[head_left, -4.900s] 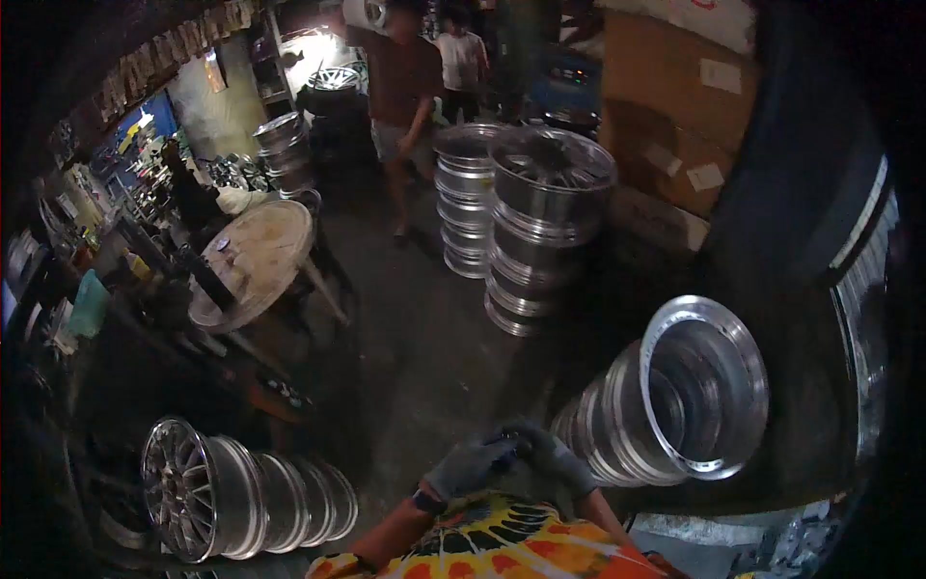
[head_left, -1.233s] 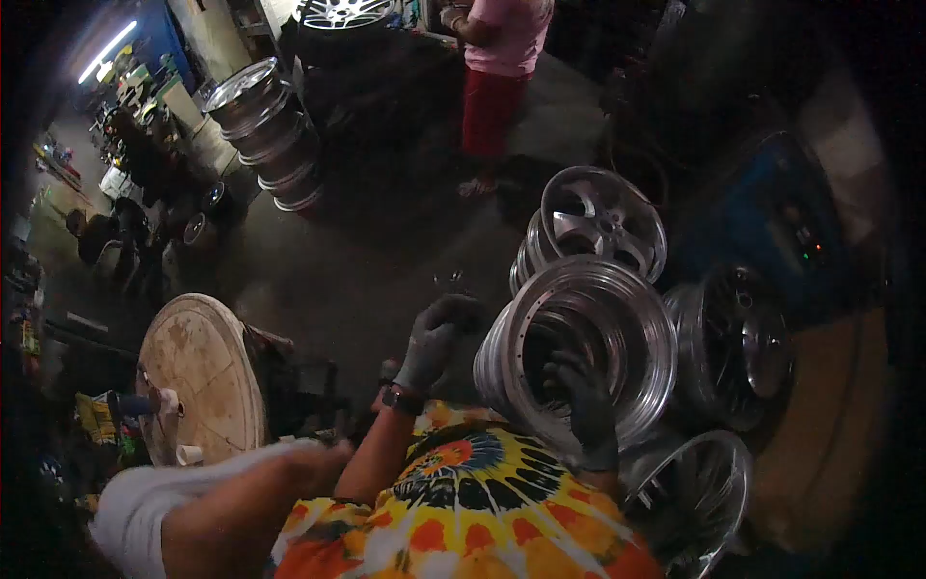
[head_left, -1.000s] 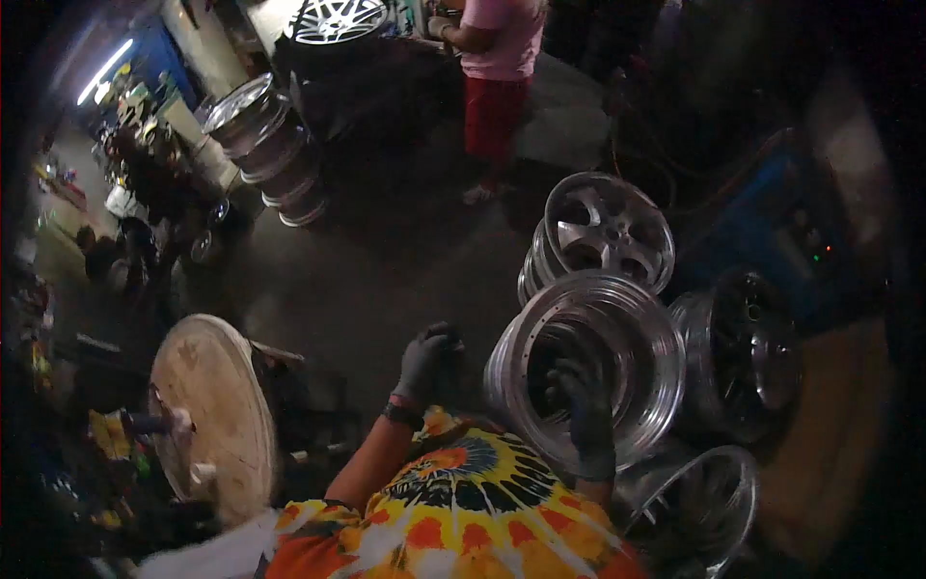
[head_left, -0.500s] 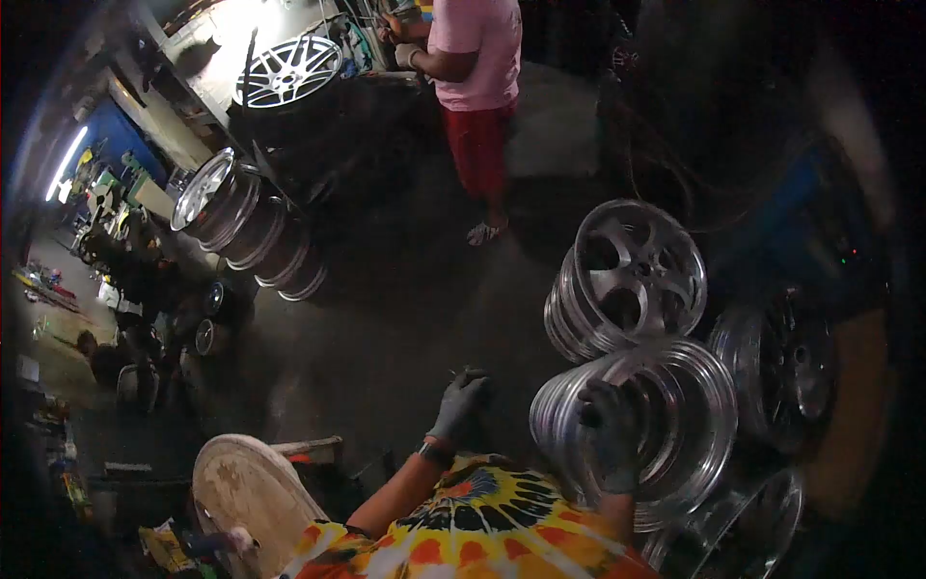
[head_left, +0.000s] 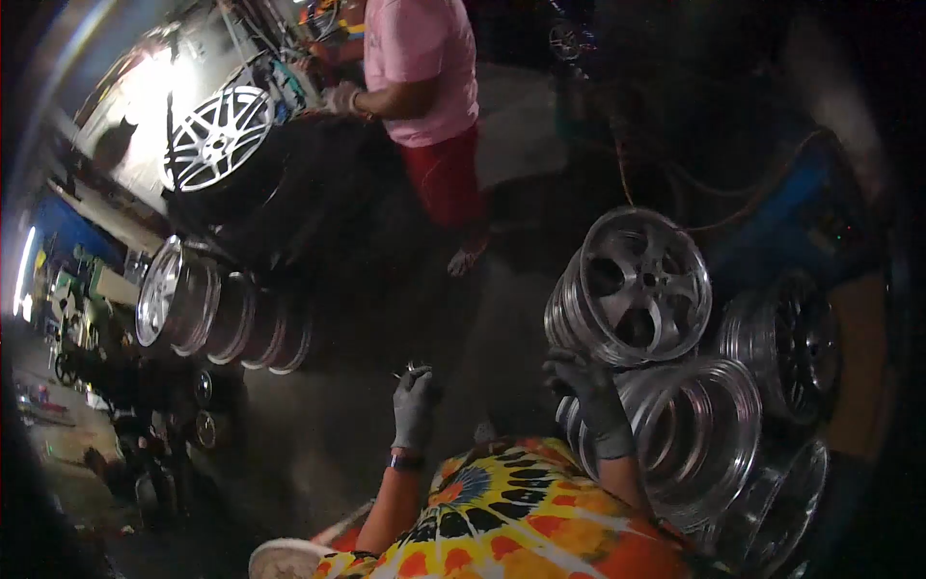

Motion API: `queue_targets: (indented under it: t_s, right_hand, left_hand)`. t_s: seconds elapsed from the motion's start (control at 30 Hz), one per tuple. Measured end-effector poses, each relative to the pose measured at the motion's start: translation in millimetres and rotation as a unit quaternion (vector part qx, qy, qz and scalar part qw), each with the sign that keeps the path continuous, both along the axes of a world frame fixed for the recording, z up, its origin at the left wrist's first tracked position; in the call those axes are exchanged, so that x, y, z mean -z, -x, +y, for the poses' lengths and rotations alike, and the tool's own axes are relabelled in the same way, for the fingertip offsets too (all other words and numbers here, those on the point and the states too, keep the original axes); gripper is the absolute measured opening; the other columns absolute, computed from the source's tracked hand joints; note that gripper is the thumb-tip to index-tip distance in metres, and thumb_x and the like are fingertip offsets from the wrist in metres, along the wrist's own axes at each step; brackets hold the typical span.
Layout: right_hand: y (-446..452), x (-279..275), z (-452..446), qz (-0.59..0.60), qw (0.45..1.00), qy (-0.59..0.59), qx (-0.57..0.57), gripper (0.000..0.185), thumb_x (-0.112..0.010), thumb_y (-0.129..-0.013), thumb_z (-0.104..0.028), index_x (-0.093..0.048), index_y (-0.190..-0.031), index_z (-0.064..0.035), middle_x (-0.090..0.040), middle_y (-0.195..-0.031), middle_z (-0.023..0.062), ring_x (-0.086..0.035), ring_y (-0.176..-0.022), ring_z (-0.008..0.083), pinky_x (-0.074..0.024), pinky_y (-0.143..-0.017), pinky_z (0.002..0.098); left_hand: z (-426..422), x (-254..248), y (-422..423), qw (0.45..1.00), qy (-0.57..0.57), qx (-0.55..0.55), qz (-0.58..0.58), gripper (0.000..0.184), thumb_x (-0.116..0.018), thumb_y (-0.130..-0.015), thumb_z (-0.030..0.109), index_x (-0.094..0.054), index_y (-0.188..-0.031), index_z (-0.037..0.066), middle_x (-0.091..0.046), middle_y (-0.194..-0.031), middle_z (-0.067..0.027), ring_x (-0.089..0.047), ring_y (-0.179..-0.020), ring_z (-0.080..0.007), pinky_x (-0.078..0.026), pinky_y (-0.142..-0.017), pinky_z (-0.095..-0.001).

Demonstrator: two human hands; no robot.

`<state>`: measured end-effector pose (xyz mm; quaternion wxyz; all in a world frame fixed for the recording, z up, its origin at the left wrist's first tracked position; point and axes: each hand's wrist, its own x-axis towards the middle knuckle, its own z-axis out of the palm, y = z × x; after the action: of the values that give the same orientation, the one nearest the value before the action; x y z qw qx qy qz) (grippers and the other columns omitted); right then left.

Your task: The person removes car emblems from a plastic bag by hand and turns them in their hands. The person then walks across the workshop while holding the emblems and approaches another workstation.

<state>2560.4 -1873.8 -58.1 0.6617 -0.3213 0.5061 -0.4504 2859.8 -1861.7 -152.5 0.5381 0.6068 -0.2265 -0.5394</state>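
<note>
My left hand (head_left: 415, 410), in a grey glove with a dark band at the wrist, is closed on a small shiny metal piece (head_left: 409, 369) that sticks out at the fingertips; its exact shape is too small to tell. My right hand (head_left: 590, 398), also gloved in grey, has its fingers apart and holds nothing visible. It is in front of the open silver rim barrel (head_left: 738, 425). Just beyond it stands a stack topped by a five-spoke wheel (head_left: 648, 280).
A person in a pink shirt (head_left: 424, 72) stands ahead beside a lit white-spoked wheel (head_left: 220, 145). Stacked rims (head_left: 227, 309) are at the left, a dark-spoked wheel (head_left: 805, 347) at the right. A round tabletop's edge (head_left: 280, 560) shows at the bottom left.
The view has moved forward and turned left, past the round table. The lit wheel and the person in pink look nearer. My right hand has moved from over the open barrel toward the five-spoke wheel.
</note>
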Motion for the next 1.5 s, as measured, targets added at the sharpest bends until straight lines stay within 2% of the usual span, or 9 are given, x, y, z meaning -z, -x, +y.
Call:
queue_targets:
  t_s: [0.23,0.33,0.43,0.53,0.63,0.83,1.0,1.4,1.5]
  right_hand:
    - [16,56,-96,0.035,0.997,-0.023,0.057,0.031,-0.065,-0.099,-0.021,-0.066,-0.125,-0.0045,-0.07,-0.113,0.0068,-0.066,-0.092,0.0119,-0.053,-0.079,0.0285]
    - [24,70,-160,0.138,0.984,0.102,0.044,0.031,-0.064,-0.099,-0.021,-0.067,-0.125,-0.0046,-0.071,-0.11,0.0052,-0.067,-0.094,0.0119,-0.0532,-0.08,0.0278]
    - [41,55,-240,0.04,0.997,-0.044,0.051,0.028,-0.063,-0.098,-0.012,-0.067,-0.125,-0.0053,-0.069,-0.12,0.0067,-0.068,-0.096,0.0138,-0.0542,-0.085,0.0288]
    - [60,70,-315,0.298,0.915,0.271,0.026,0.03,-0.063,-0.096,-0.021,-0.069,-0.123,-0.0093,-0.072,-0.113,0.0063,-0.068,-0.103,0.0166,-0.0534,-0.09,0.0337]
    - [90,61,-381,0.263,0.947,0.185,-0.008,0.034,-0.06,-0.097,-0.008,-0.065,-0.13,-0.0055,-0.059,-0.141,0.0102,-0.062,-0.119,0.0219,-0.0529,-0.095,0.0321]
    - [130,41,-461,0.051,0.996,0.062,0.03,0.034,-0.062,-0.097,-0.01,-0.065,-0.13,-0.0039,-0.062,-0.135,0.0105,-0.063,-0.117,0.0217,-0.0518,-0.096,0.0322]
    - [125,45,-538,0.018,0.998,0.051,-0.014,0.034,-0.063,-0.096,-0.011,-0.065,-0.129,-0.0026,-0.064,-0.131,0.0107,-0.063,-0.115,0.0215,-0.0509,-0.096,0.0324]
    - [108,27,-771,0.014,0.992,0.113,-0.054,0.035,-0.065,-0.096,-0.013,-0.065,-0.127,0.0006,-0.068,-0.119,0.0112,-0.063,-0.11,0.021,-0.0488,-0.097,0.0327]
    - [94,-8,-827,0.013,0.995,0.072,-0.064,0.03,-0.066,-0.096,-0.018,-0.068,-0.121,-0.0002,-0.069,-0.105,0.0059,-0.063,-0.095,0.0161,-0.0503,-0.088,0.0314]
  left_hand:
    - [-98,6,33,0.989,-0.052,0.136,0.025,0.021,-0.063,-0.099,0.018,-0.067,-0.114,0.003,-0.063,-0.091,0.002,-0.059,-0.079,-0.0086,-0.05,-0.071,-0.0258]
    - [-172,10,52,0.973,-0.075,0.218,0.031,0.023,-0.064,-0.099,0.02,-0.068,-0.113,0.002,-0.063,-0.092,0.0012,-0.059,-0.079,-0.0082,-0.05,-0.071,-0.0254]
    - [-262,4,79,0.969,-0.083,0.234,0.006,0.024,-0.064,-0.099,0.021,-0.068,-0.114,0.001,-0.064,-0.092,0.0,-0.059,-0.079,-0.0076,-0.05,-0.072,-0.0248]
    - [-355,-12,102,0.965,-0.094,0.245,0.019,0.026,-0.065,-0.099,0.022,-0.068,-0.115,0.002,-0.065,-0.095,-0.001,-0.061,-0.082,-0.008,-0.051,-0.074,-0.0252]
    - [-430,-40,117,0.967,-0.05,0.247,-0.03,0.028,-0.065,-0.099,0.025,-0.069,-0.116,0.003,-0.065,-0.096,-0.0008,-0.061,-0.086,-0.0087,-0.052,-0.077,-0.0267]
    - [-519,-51,145,0.968,0.028,0.241,-0.067,0.027,-0.062,-0.099,0.022,-0.068,-0.115,0.001,-0.067,-0.104,-0.0033,-0.062,-0.096,-0.0105,-0.051,-0.085,-0.0283]
    - [-592,-24,171,0.941,0.056,0.321,-0.093,0.027,-0.061,-0.101,0.023,-0.068,-0.115,0.001,-0.069,-0.103,-0.004,-0.063,-0.093,-0.0109,-0.052,-0.086,-0.0303]
    - [-780,3,173,0.962,0.077,0.243,-0.098,0.03,-0.065,-0.101,0.029,-0.07,-0.117,0.005,-0.069,-0.093,0.0005,-0.063,-0.08,-0.009,-0.055,-0.074,-0.0297]
    - [-823,-3,156,0.977,0.015,0.211,-0.039,0.033,-0.064,-0.101,0.032,-0.069,-0.119,0.005,-0.069,-0.094,0.0011,-0.063,-0.079,-0.0091,-0.054,-0.075,-0.0297]
